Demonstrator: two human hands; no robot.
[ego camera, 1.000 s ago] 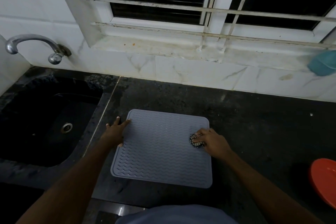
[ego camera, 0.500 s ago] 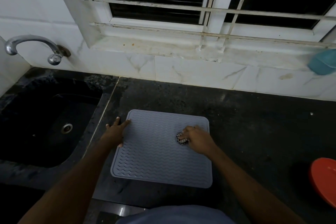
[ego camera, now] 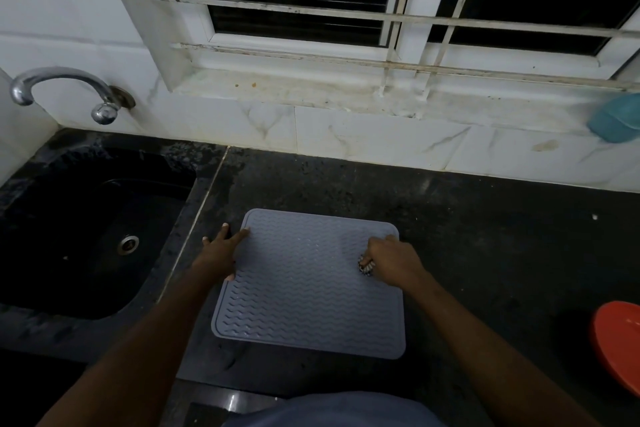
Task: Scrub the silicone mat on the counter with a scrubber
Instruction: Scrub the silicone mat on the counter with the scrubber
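- The grey silicone mat point(ego camera: 308, 288) was laid flat on the dark counter point(ego camera: 485, 253), just right of the sink point(ego camera: 86, 236), with its wavy ridges facing up.
- The left hand point(ego camera: 221, 253) was spread flat at the mat's left edge. The forefinger was laid on the far-left corner and the thumb touched the edge nearer the body; nothing was gripped by it.
- The right hand point(ego camera: 391, 263) was curled round the scrubber point(ego camera: 366, 265), which was pressed onto the mat near its right edge, towards the far corner. Only a small part of the scrubber was seen under the fingers.
- The step in hand was judged to be the scrubbing itself. How much of the mat had been covered could not be told, since no dirt or foam was made out in the dim light.
- Strokes would best be run along the ridges as well as across them, so that the grooves were reached and not only the crests.
- Firm downward pressure from the left hand was judged necessary, since a thin mat on a smooth counter could be dragged or buckled by the strokes.
- Strokes were best stopped short of the right rim, so that the scrubber was not carried off onto the counter.
- A red bowl point(ego camera: 620, 347) at the right and a teal object point(ego camera: 616, 118) on the sill were well apart from the work.
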